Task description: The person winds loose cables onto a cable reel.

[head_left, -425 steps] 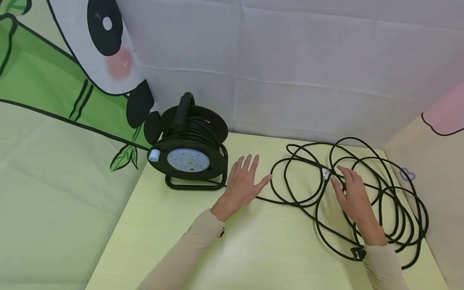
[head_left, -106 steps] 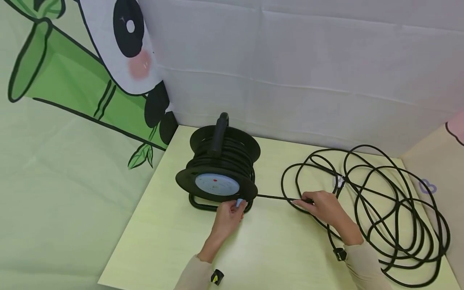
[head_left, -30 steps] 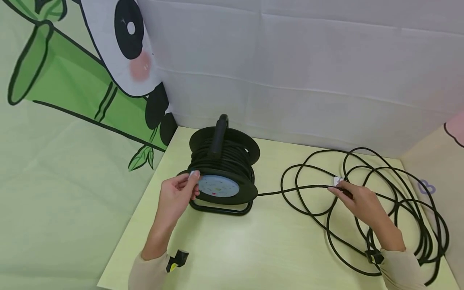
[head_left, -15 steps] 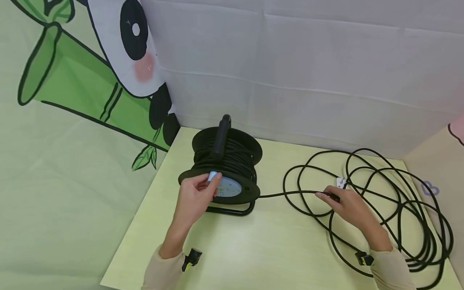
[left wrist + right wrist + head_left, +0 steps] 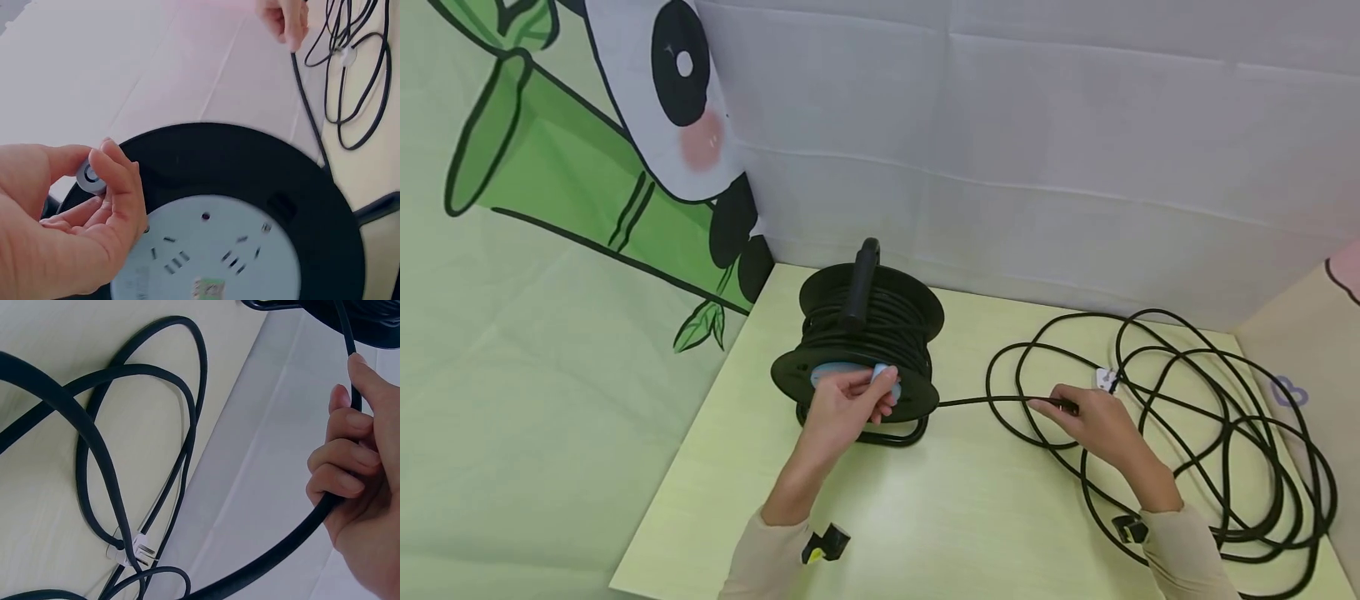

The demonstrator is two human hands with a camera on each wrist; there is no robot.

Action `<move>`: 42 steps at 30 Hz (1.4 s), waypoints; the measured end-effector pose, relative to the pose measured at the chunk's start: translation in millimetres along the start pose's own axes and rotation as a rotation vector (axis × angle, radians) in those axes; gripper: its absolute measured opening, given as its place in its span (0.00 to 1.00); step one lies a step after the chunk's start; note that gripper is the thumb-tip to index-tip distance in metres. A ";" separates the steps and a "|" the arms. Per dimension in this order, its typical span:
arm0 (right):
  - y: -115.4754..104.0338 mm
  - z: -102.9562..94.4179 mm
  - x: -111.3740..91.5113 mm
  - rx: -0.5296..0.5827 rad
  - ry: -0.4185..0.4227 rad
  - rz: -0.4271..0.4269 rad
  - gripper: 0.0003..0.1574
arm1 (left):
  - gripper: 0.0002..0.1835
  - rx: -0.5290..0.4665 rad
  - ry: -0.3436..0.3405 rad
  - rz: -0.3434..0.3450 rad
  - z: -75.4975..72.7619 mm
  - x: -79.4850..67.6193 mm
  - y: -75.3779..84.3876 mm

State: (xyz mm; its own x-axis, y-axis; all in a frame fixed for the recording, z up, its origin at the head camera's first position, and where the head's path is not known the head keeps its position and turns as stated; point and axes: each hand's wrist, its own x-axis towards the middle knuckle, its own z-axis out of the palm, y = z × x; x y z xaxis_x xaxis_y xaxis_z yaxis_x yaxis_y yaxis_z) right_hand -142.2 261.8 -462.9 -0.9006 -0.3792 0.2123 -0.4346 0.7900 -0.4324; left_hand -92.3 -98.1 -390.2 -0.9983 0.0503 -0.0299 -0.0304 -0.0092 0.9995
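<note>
A black cable reel (image 5: 792, 377) with a carrying handle and a pale blue socket face (image 5: 187, 228) stands on the table. My left hand (image 5: 838, 410) pinches the reel's small blue crank knob (image 5: 91, 177) between thumb and fingers, in front of the socket face. Black cable (image 5: 968, 402) runs from the reel's right side to my right hand (image 5: 1096, 427). In the right wrist view, that hand's fingers curl round the cable, which passes through the grip. Beyond it, the remaining cable lies in loose, overlapping loops (image 5: 1273, 450) on the right.
A white plug (image 5: 134, 549) lies among the loops at the back. The pale yellow table (image 5: 925, 517) meets a white cloth wall (image 5: 1037, 150) behind and a printed panda cloth (image 5: 550, 400) on the left. The reel rests on a tubular stand (image 5: 891, 440).
Over the last second my left hand has carried the knob rightward across the reel's face as the drum turned. My right hand has slid left towards the reel with the cable. Earlier, both hands were empty.
</note>
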 end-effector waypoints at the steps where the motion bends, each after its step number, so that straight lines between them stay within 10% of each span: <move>1: 0.2 0.3 0.0 -0.001 0.003 0.002 0.14 | 0.21 -0.009 -0.010 -0.016 2.4 0.4 -1.9; 22: -1.7 5.9 6.1 -0.018 0.106 -0.070 0.10 | 0.15 -0.019 -0.061 -0.121 52.9 9.6 -79.8; 32: 4.9 1.2 5.5 -0.080 0.097 -0.107 0.11 | 0.16 0.070 -0.006 -0.131 32.4 8.8 -120.3; 42: 21.3 -14.1 -3.5 -0.128 0.126 -0.109 0.11 | 0.15 0.137 0.078 -0.178 3.9 2.8 -123.6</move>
State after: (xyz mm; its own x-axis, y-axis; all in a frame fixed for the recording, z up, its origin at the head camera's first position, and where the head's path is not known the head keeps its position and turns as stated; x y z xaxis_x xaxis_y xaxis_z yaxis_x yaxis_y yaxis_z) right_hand -148.3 286.7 -460.4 -0.8373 -0.4085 0.3635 -0.5180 0.8054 -0.2882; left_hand -91.2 -92.9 -513.7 -0.9789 -0.0380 -0.2009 -0.2042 0.1286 0.9704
